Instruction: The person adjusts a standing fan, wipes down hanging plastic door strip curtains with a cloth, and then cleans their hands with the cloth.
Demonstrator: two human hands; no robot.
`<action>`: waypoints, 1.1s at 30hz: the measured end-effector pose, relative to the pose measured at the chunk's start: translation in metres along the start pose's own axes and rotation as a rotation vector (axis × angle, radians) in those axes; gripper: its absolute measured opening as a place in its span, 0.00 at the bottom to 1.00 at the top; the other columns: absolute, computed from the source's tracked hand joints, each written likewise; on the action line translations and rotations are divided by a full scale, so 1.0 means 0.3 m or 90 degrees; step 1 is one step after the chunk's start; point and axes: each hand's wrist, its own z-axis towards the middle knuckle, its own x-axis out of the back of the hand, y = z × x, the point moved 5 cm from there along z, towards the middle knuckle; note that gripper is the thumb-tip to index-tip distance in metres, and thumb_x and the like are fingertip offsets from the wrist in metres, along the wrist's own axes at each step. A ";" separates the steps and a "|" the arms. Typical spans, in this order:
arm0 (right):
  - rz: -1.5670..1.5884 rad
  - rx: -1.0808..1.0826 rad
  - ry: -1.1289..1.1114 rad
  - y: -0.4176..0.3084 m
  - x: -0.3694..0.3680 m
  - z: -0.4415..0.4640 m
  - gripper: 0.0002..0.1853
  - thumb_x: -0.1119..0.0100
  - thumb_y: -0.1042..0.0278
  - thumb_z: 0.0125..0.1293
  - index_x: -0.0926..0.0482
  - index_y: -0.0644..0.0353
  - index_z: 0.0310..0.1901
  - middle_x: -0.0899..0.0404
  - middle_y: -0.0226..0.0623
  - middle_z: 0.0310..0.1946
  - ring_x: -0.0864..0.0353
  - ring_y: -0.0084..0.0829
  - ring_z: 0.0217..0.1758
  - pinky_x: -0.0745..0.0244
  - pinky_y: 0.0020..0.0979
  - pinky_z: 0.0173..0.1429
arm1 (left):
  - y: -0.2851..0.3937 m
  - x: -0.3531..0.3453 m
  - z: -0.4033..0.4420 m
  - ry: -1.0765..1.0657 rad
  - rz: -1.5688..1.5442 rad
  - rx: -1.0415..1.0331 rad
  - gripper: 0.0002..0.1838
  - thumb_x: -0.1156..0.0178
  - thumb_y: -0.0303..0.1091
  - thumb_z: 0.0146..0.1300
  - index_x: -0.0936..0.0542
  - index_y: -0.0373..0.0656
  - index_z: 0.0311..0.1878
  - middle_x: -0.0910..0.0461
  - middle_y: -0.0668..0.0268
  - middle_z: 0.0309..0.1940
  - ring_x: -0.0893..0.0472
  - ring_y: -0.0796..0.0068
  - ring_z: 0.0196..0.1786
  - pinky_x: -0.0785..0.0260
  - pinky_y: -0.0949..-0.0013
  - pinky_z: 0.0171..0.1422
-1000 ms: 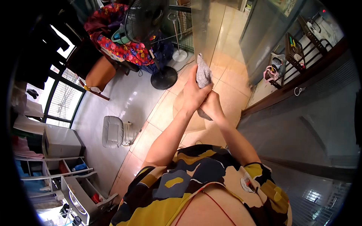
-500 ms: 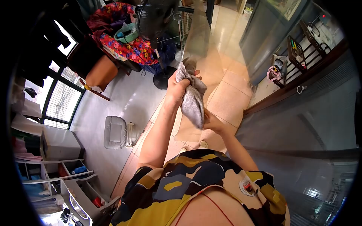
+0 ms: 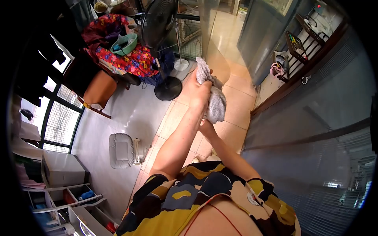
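Observation:
My left hand is closed on a crumpled grey cloth. One end of the cloth sticks up above the fingers, and the rest hangs to the right of the wrist. A clear plastic sheet hangs just beyond this hand, its curved edge showing against the tiles. Below the cloth, my right hand has its fingers bent near the cloth's lower edge. What those fingers grip is hidden.
A black standing fan and a chair draped in floral fabric stand ahead on the left. Nearer are a brown chair and a low grey padded seat. Translucent panels and a wall rack line the right.
The cloth and my left hand have shifted right, and the cloth looks more bunched. My right hand has moved left, under the cloth. The view has shifted slightly.

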 end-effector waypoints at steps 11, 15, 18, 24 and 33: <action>0.056 0.003 0.153 -0.009 -0.008 -0.010 0.29 0.51 0.60 0.72 0.46 0.57 0.70 0.40 0.36 0.66 0.39 0.29 0.69 0.41 0.34 0.70 | -0.137 0.073 -0.145 -0.070 0.020 0.084 0.25 0.50 0.16 0.50 0.25 0.36 0.55 0.20 0.64 0.39 0.21 0.74 0.41 0.29 0.71 0.48; 0.139 0.004 0.078 0.006 0.165 -0.021 0.22 0.53 0.65 0.72 0.37 0.56 0.65 0.28 0.35 0.59 0.28 0.30 0.61 0.33 0.33 0.67 | -0.190 0.279 -0.207 0.010 -0.121 0.163 0.22 0.47 0.15 0.53 0.25 0.35 0.54 0.19 0.62 0.41 0.20 0.71 0.42 0.27 0.71 0.50; 0.499 -0.162 0.057 0.054 0.204 -0.032 0.21 0.49 0.66 0.70 0.33 0.62 0.62 0.27 0.36 0.58 0.27 0.30 0.59 0.29 0.32 0.63 | -0.197 0.442 -0.190 0.038 -0.072 0.154 0.30 0.49 0.15 0.55 0.32 0.36 0.64 0.23 0.55 0.52 0.22 0.64 0.53 0.30 0.65 0.60; 0.244 -0.288 -0.060 -0.236 0.211 -0.133 0.13 0.46 0.70 0.68 0.23 0.62 0.52 0.18 0.43 0.46 0.18 0.37 0.51 0.22 0.34 0.56 | 0.086 0.580 -0.156 0.148 0.001 0.109 0.18 0.40 0.36 0.65 0.26 0.38 0.56 0.21 0.62 0.44 0.21 0.73 0.43 0.27 0.70 0.49; 0.245 -0.316 -0.151 -0.322 0.323 -0.199 0.13 0.46 0.70 0.68 0.24 0.63 0.52 0.19 0.46 0.48 0.18 0.40 0.51 0.22 0.34 0.54 | -0.147 0.535 -0.062 0.078 0.054 0.244 0.32 0.50 0.61 0.67 0.26 0.37 0.52 0.21 0.58 0.41 0.21 0.64 0.47 0.28 0.60 0.54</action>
